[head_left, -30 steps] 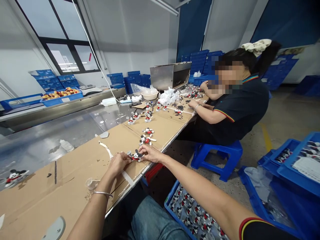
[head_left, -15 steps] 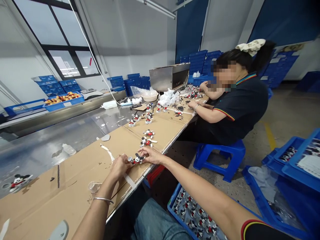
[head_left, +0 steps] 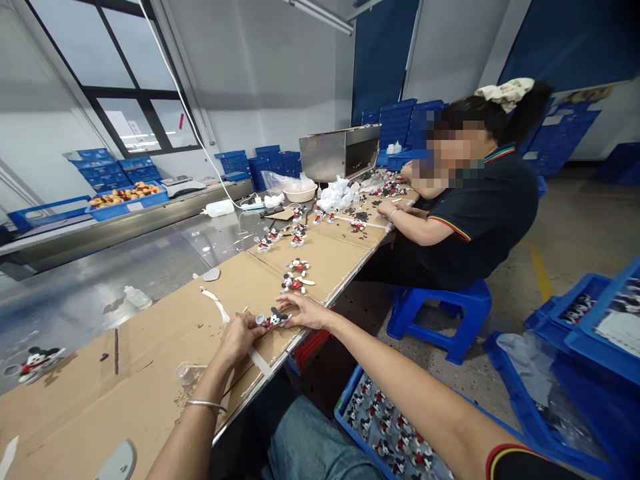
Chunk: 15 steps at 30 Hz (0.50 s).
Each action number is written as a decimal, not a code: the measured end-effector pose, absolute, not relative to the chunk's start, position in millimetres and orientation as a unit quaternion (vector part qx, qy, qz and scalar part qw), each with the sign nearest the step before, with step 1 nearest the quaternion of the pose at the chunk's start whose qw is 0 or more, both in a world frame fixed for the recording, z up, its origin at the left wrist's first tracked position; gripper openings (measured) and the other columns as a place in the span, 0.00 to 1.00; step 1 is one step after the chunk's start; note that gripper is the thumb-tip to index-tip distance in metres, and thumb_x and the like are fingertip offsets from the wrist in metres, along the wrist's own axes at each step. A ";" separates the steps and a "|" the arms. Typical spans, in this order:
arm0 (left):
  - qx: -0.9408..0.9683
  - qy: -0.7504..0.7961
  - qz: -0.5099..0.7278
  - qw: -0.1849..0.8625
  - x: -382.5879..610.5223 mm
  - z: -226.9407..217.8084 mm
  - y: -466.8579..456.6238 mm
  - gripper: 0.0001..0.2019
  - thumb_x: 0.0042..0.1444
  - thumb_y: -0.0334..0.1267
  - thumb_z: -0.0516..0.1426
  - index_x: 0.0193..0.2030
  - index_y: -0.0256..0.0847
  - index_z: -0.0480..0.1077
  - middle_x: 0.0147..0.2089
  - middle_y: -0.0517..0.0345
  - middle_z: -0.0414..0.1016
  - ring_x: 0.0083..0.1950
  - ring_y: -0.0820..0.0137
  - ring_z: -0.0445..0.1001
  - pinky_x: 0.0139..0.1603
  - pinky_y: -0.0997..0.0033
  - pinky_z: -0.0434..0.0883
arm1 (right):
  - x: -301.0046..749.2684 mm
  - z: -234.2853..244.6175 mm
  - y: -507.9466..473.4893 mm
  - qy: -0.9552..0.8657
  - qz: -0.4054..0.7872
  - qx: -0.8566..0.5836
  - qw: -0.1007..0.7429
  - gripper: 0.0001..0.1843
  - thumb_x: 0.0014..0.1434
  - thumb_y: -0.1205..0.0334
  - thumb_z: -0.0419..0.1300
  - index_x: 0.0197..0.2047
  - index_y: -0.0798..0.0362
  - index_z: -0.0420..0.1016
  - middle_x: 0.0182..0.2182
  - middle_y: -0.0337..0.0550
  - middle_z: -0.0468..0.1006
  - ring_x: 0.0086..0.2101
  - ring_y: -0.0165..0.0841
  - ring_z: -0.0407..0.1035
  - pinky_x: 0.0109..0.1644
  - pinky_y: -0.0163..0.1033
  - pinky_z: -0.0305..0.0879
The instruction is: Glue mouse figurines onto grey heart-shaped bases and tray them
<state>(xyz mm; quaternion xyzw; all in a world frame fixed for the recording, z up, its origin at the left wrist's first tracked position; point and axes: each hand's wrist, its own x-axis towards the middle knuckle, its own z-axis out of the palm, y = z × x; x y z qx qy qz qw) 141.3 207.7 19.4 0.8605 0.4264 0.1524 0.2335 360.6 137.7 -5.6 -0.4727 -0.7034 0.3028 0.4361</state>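
A small mouse figurine [head_left: 275,319] with black ears and a grey cup-like part is held low over the cardboard, between my two hands. My left hand [head_left: 241,335] has its fingers closed at the cup side; a tiny pale tip shows above them, too small to name. My right hand [head_left: 306,312] grips the figurine's other side between thumb and fingers. Just beyond it on the cardboard [head_left: 165,327] lie two more mouse figurines, the nearer one [head_left: 294,283] beside a white strip. A small clear cup [head_left: 187,375] stands by my left wrist.
A co-worker [head_left: 480,193] sits on a blue stool [head_left: 440,313] at the table's right edge, hands among small parts. A blue crate [head_left: 350,427] of figurines is below my right arm. Another figurine [head_left: 36,363] stands far left, and a white bottle [head_left: 137,297] lies behind.
My hands stay at the figurine with only slight finger movement. A small pale tip now shows above my left fingers. The co-worker's head has shifted slightly.
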 end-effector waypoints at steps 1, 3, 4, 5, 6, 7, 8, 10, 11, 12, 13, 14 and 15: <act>0.860 0.428 0.151 0.231 141.3 19.9 207.1 0.08 0.48 0.41 0.59 0.23 0.41 0.73 0.25 0.60 0.70 0.32 0.66 0.69 0.32 0.70 0.62 | 360.6 -4.8 136.1 -0.706 0.294 -0.477 0.432 0.37 0.44 0.68 0.71 0.57 0.50 0.66 0.48 0.46 0.78 0.52 0.39 0.70 0.58 0.46 0.60; 0.862 0.427 0.148 0.228 141.4 21.0 205.8 0.07 0.47 0.40 0.60 0.25 0.41 0.74 0.26 0.59 0.72 0.34 0.65 0.70 0.33 0.69 0.63 | 359.5 -2.8 132.7 -0.712 0.272 -0.489 0.424 0.38 0.44 0.68 0.71 0.58 0.49 0.66 0.48 0.45 0.78 0.52 0.39 0.69 0.58 0.46 0.60; 0.864 0.426 0.148 0.226 141.5 21.6 205.2 0.06 0.47 0.40 0.60 0.27 0.41 0.75 0.27 0.59 0.73 0.35 0.64 0.70 0.34 0.69 0.64 | 358.6 -1.7 130.9 -0.714 0.262 -0.495 0.420 0.38 0.44 0.68 0.71 0.58 0.49 0.66 0.48 0.45 0.78 0.52 0.39 0.69 0.58 0.46 0.60; 0.865 0.424 0.147 0.224 141.6 22.2 204.6 0.06 0.47 0.40 0.60 0.29 0.41 0.76 0.29 0.58 0.74 0.37 0.63 0.71 0.35 0.69 0.65 | 357.5 -0.5 129.2 -0.716 0.252 -0.500 0.417 0.37 0.44 0.67 0.71 0.57 0.49 0.66 0.48 0.44 0.78 0.52 0.39 0.69 0.58 0.46 0.60; 0.866 0.423 0.146 0.222 141.7 22.8 204.1 0.07 0.47 0.40 0.61 0.32 0.42 0.77 0.30 0.57 0.75 0.38 0.62 0.71 0.36 0.68 0.65 | 356.2 0.7 127.6 -0.717 0.243 -0.505 0.415 0.36 0.44 0.67 0.71 0.57 0.49 0.67 0.47 0.44 0.78 0.52 0.39 0.69 0.58 0.45 0.60; 0.868 0.422 0.145 0.220 141.8 23.3 203.7 0.09 0.47 0.40 0.61 0.34 0.42 0.78 0.32 0.56 0.75 0.40 0.62 0.71 0.38 0.67 0.65 | 354.9 1.8 126.1 -0.717 0.236 -0.508 0.414 0.35 0.45 0.67 0.70 0.57 0.48 0.67 0.46 0.43 0.78 0.51 0.39 0.69 0.57 0.45 0.60; 0.869 0.422 0.143 0.217 141.9 23.7 203.5 0.10 0.47 0.40 0.61 0.37 0.43 0.78 0.33 0.56 0.76 0.41 0.61 0.71 0.39 0.67 0.65 | 353.7 2.8 124.7 -0.717 0.229 -0.512 0.413 0.33 0.46 0.68 0.69 0.56 0.48 0.68 0.45 0.43 0.79 0.51 0.38 0.69 0.57 0.45 0.60; 0.870 0.423 0.137 0.213 141.6 24.3 203.4 0.12 0.47 0.40 0.61 0.40 0.44 0.79 0.34 0.55 0.76 0.42 0.60 0.71 0.41 0.65 0.65 | 351.6 4.5 122.6 -0.716 0.219 -0.518 0.414 0.30 0.48 0.70 0.66 0.55 0.48 0.69 0.43 0.42 0.79 0.50 0.38 0.69 0.57 0.45 0.60; 0.871 0.423 0.134 0.211 141.4 24.7 203.3 0.12 0.48 0.40 0.60 0.41 0.44 0.79 0.34 0.55 0.76 0.43 0.59 0.70 0.42 0.64 0.65 | 350.8 4.9 121.8 -0.716 0.215 -0.519 0.415 0.30 0.48 0.72 0.65 0.55 0.48 0.69 0.42 0.41 0.79 0.50 0.38 0.69 0.56 0.45 0.59; 0.872 0.424 0.131 0.208 141.0 25.1 203.2 0.12 0.48 0.40 0.60 0.41 0.45 0.79 0.34 0.54 0.76 0.44 0.58 0.70 0.43 0.63 0.64 | 350.2 5.1 121.4 -0.715 0.213 -0.519 0.418 0.31 0.47 0.74 0.63 0.55 0.48 0.69 0.43 0.41 0.78 0.50 0.38 0.68 0.57 0.45 0.59; 0.873 0.423 0.128 0.207 140.7 25.6 203.0 0.12 0.48 0.40 0.60 0.41 0.45 0.79 0.35 0.54 0.76 0.45 0.58 0.69 0.44 0.62 0.64 | 349.7 4.9 121.4 -0.714 0.212 -0.517 0.421 0.31 0.47 0.76 0.62 0.55 0.47 0.70 0.44 0.41 0.78 0.50 0.37 0.68 0.57 0.44 0.59; 0.875 0.421 0.124 0.206 140.3 26.3 202.6 0.12 0.49 0.40 0.60 0.40 0.46 0.80 0.35 0.53 0.76 0.45 0.57 0.68 0.46 0.61 0.63 | 349.3 4.4 121.9 -0.713 0.214 -0.515 0.426 0.30 0.47 0.76 0.62 0.53 0.46 0.71 0.45 0.40 0.77 0.50 0.37 0.68 0.57 0.43 0.59; 0.877 0.417 0.121 0.206 140.1 27.1 202.0 0.11 0.49 0.40 0.59 0.40 0.46 0.80 0.35 0.53 0.75 0.46 0.57 0.68 0.47 0.61 0.62 | 348.9 3.4 123.0 -0.710 0.218 -0.512 0.430 0.28 0.47 0.76 0.62 0.51 0.46 0.73 0.45 0.40 0.77 0.49 0.36 0.68 0.56 0.42 0.59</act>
